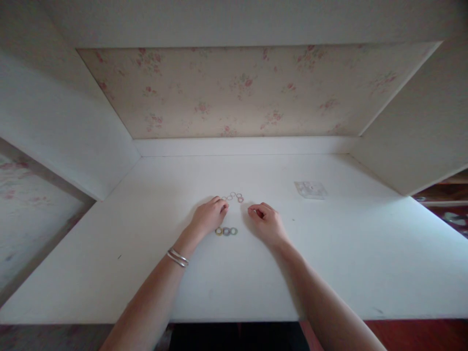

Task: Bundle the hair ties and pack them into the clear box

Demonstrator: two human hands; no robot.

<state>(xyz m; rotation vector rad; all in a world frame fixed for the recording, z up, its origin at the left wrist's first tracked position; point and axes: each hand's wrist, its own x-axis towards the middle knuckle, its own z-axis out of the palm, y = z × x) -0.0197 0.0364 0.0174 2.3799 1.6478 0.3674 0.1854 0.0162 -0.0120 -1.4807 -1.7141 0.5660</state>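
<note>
On the white desk top, my left hand (211,213) rests with its fingers drawn together in a pinch. Anything between its fingertips is too small to make out. Just beyond those fingertips lie several thin pale rings (233,192), one with a pinkish tint (240,201). Nearer to me, below the left fingers, sit a yellowish ring (219,235), a grey ring (226,235) and a pale green ring (237,231), side by side in a row. My right hand (268,224) is closed to the right of the rings, thumb against curled fingers; whatever it may hold is hidden.
A clear plastic packet (310,190) lies at the back right of the desk (365,253). White side panels and a flowered back wall (226,92) enclose the desk. A small dark sliver (119,257) is at the left. Shelves with objects show at the far right.
</note>
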